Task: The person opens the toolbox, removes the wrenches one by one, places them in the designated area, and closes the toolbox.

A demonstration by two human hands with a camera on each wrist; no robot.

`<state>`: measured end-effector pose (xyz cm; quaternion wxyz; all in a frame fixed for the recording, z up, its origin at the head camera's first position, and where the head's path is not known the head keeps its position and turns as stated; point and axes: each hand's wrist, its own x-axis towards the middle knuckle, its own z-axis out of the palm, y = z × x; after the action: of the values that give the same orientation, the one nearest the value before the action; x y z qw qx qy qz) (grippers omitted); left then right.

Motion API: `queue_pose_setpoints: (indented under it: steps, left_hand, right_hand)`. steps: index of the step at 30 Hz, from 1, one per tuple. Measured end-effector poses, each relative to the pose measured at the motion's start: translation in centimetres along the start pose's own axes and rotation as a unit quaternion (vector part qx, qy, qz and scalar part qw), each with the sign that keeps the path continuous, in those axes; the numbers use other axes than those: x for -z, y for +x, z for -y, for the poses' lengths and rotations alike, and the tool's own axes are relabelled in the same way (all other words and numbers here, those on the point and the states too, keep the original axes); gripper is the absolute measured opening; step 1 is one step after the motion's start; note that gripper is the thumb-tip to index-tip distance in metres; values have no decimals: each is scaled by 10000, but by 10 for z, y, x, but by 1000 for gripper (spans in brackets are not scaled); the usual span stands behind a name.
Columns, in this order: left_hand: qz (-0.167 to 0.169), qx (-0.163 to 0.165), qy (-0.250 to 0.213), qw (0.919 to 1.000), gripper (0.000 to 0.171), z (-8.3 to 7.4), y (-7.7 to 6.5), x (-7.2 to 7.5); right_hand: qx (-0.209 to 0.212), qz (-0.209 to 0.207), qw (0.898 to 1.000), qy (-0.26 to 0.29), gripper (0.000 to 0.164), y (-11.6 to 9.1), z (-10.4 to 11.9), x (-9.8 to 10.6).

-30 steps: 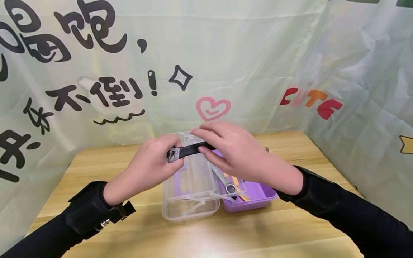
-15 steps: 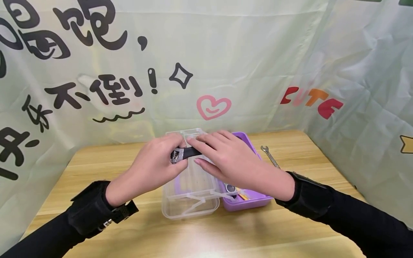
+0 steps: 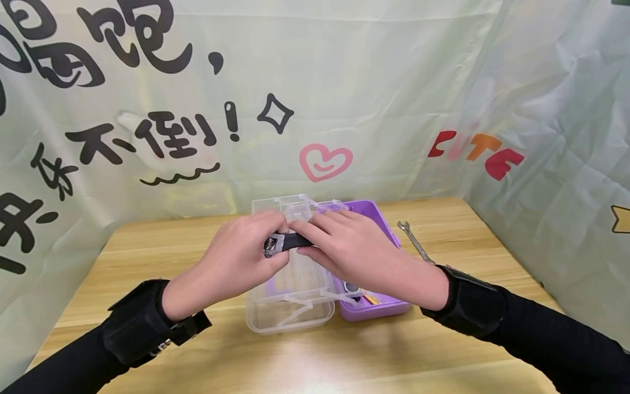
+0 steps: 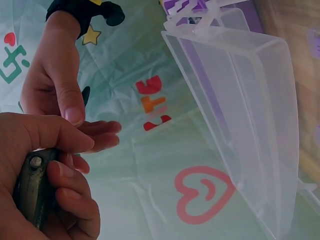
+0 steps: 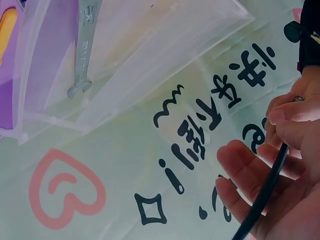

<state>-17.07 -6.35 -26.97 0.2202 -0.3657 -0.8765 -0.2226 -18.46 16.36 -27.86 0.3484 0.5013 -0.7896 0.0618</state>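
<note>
Between both hands is an adjustable wrench with a silver head and black handle, raised over the open toolbox. My left hand grips its head; in the left wrist view the fingers curl round the dark metal. My right hand has its thumb and fingers about the handle's far end. In the right wrist view the black handle runs across the right palm, its fingers only slightly bent.
Below stands a purple toolbox with yellow-handled tools inside and a clear lid folded open to its left. A second wrench shows in the right wrist view. A combination wrench lies on the table at right.
My right hand has moved left and down along the handle, closer to my left hand, which shifted slightly right. The combination wrench on the table came into fuller view.
</note>
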Motion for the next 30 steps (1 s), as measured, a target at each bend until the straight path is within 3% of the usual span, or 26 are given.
queue_pose_setpoints:
  steps: [9,30]
  left_hand:
    - [168,-52,-26,9998,22,-1,-1,-2]
    - [271,-2,45,9996,24,0,1,-3]
  right_hand:
    - [-144,-93,9999,4,23,-2,1,-4]
    - [-259,231,9993,111,27,-2,3,0]
